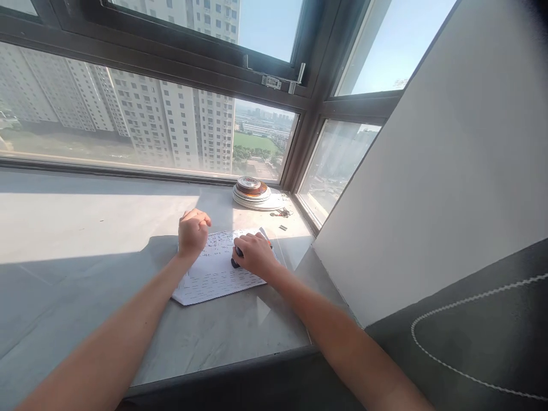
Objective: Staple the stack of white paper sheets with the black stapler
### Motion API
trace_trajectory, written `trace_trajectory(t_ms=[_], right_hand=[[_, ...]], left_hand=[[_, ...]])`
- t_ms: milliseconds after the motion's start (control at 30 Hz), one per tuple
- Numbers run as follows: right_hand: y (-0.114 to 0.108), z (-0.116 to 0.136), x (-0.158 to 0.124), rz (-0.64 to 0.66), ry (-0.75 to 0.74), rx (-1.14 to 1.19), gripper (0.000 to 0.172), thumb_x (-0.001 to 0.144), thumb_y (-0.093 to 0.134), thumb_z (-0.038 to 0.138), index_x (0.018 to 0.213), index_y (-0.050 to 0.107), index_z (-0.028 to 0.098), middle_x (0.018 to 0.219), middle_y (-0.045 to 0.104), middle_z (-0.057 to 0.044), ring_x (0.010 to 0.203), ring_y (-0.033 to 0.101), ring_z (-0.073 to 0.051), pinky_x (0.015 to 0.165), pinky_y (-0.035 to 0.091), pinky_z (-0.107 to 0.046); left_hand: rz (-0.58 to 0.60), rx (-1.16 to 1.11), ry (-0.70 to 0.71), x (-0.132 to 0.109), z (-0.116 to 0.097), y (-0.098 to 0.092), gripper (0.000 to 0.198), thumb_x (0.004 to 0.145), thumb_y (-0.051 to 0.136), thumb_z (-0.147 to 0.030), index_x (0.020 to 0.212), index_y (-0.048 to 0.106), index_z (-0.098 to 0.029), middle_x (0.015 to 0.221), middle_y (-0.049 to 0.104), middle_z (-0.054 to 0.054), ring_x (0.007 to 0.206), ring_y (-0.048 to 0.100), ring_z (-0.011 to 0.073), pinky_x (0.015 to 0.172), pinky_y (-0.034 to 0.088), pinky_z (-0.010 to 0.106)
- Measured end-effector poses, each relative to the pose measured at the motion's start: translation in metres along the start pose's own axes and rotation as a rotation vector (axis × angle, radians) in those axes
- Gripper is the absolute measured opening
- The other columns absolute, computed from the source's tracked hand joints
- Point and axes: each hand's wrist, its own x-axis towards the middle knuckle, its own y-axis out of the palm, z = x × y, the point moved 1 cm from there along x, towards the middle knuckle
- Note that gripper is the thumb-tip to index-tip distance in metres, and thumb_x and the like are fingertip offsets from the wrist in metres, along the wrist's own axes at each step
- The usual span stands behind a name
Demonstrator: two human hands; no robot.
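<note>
A stack of white paper sheets (214,278) with printed lines and handwriting lies on the sill. My right hand (256,252) is closed over a black stapler (235,263) on the right part of the sheets. Only the stapler's dark front end shows; the rest is under my palm. Beside that hand, a small orange bit peeks out at the paper's right edge. My left hand (194,230) is curled into a fist at the left edge of the sheets, with nothing sticking out of it.
Stacked plates or lids (252,194) stand in the far corner by the window. A dark beaded string (281,213) and a small dark strip (283,228) lie near them. Window frames (295,131) and a slanting white wall (428,171) bound the sill (85,297).
</note>
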Motion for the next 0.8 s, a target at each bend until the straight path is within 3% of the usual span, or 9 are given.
trace_trajectory(t_ms=[100, 200, 300, 400, 467, 533, 600, 700, 800], right_hand=[[-0.011, -0.010, -0.028, 0.035, 0.040, -0.005, 0.025, 0.100, 0.045, 0.028, 0.078, 0.057, 0.028, 0.077, 0.063, -0.001, 0.078, 0.058, -0.020, 0.077, 0.041, -0.036], [-0.026, -0.022, -0.060, 0.047, 0.140, 0.027, 0.028, 0.102, 0.044, 0.029, 0.076, 0.054, 0.027, 0.073, 0.061, -0.001, 0.073, 0.056, -0.020, 0.077, 0.043, -0.038], [-0.046, -0.043, -0.079, 0.021, 0.220, 0.159, 0.021, 0.099, 0.054, 0.040, 0.084, 0.057, 0.026, 0.080, 0.065, 0.000, 0.080, 0.059, -0.020, 0.081, 0.046, -0.037], [-0.062, -0.079, -0.078, -0.107, 0.292, 0.423, 0.029, 0.103, 0.043, 0.048, 0.100, 0.062, 0.025, 0.101, 0.070, -0.003, 0.095, 0.065, -0.021, 0.086, 0.050, -0.036], [-0.064, -0.108, -0.070, -0.240, 0.420, 0.494, 0.037, 0.105, 0.034, 0.048, 0.098, 0.062, 0.024, 0.101, 0.071, -0.005, 0.097, 0.067, -0.022, 0.088, 0.051, -0.037], [-0.058, -0.131, -0.061, -0.242, 0.513, 0.462, 0.031, 0.098, 0.048, 0.049, 0.097, 0.065, 0.024, 0.103, 0.072, -0.006, 0.101, 0.067, -0.025, 0.088, 0.053, -0.039], [-0.046, -0.144, -0.053, -0.168, 0.464, 0.450, 0.029, 0.093, 0.057, 0.048, 0.106, 0.069, 0.024, 0.117, 0.072, -0.008, 0.112, 0.066, -0.027, 0.096, 0.053, -0.043], [-0.023, -0.151, -0.048, -0.048, 0.352, 0.495, 0.041, 0.094, 0.059, 0.049, 0.127, 0.067, 0.027, 0.149, 0.058, -0.008, 0.139, 0.052, -0.027, 0.116, 0.041, -0.047], [-0.002, -0.159, -0.048, 0.012, 0.383, 0.620, 0.048, 0.097, 0.054, 0.055, 0.136, 0.065, 0.029, 0.157, 0.050, -0.007, 0.145, 0.047, -0.027, 0.120, 0.038, -0.048]], left_hand=[[-0.061, 0.018, -0.069, 0.001, 0.004, -0.002, 0.029, 0.076, 0.040, -0.005, 0.059, 0.053, -0.024, 0.077, 0.062, 0.006, 0.089, 0.057, 0.0256, 0.083, 0.046, 0.038], [-0.027, 0.003, -0.087, 0.002, 0.008, 0.001, 0.029, 0.076, 0.040, -0.005, 0.058, 0.053, -0.024, 0.075, 0.062, 0.006, 0.088, 0.057, 0.0258, 0.081, 0.045, 0.037], [0.000, -0.022, -0.075, 0.001, 0.011, 0.004, 0.030, 0.077, 0.040, -0.005, 0.057, 0.053, -0.023, 0.075, 0.061, 0.006, 0.088, 0.057, 0.0252, 0.080, 0.045, 0.036], [-0.014, -0.048, -0.082, 0.001, 0.016, 0.008, 0.030, 0.076, 0.040, -0.005, 0.057, 0.054, -0.023, 0.075, 0.061, 0.006, 0.087, 0.058, 0.0246, 0.077, 0.045, 0.035], [-0.013, -0.057, -0.089, 0.001, 0.019, 0.011, 0.030, 0.076, 0.040, -0.006, 0.057, 0.055, -0.023, 0.075, 0.062, 0.006, 0.087, 0.058, 0.0244, 0.075, 0.045, 0.034], [-0.012, -0.056, -0.094, 0.002, 0.022, 0.012, 0.029, 0.075, 0.041, -0.006, 0.056, 0.055, -0.023, 0.075, 0.062, 0.006, 0.088, 0.059, 0.0244, 0.075, 0.045, 0.034], [-0.023, -0.059, -0.102, 0.002, 0.024, 0.013, 0.029, 0.075, 0.041, -0.007, 0.055, 0.055, -0.023, 0.075, 0.062, 0.006, 0.088, 0.059, 0.0242, 0.075, 0.045, 0.034], [-0.038, -0.068, -0.123, 0.003, 0.026, 0.012, 0.028, 0.074, 0.041, -0.007, 0.054, 0.054, -0.023, 0.073, 0.062, 0.006, 0.085, 0.059, 0.0236, 0.074, 0.044, 0.034], [-0.041, -0.083, -0.142, 0.003, 0.025, 0.011, 0.028, 0.074, 0.041, -0.008, 0.054, 0.053, -0.024, 0.070, 0.061, 0.005, 0.080, 0.058, 0.0227, 0.073, 0.043, 0.034]])
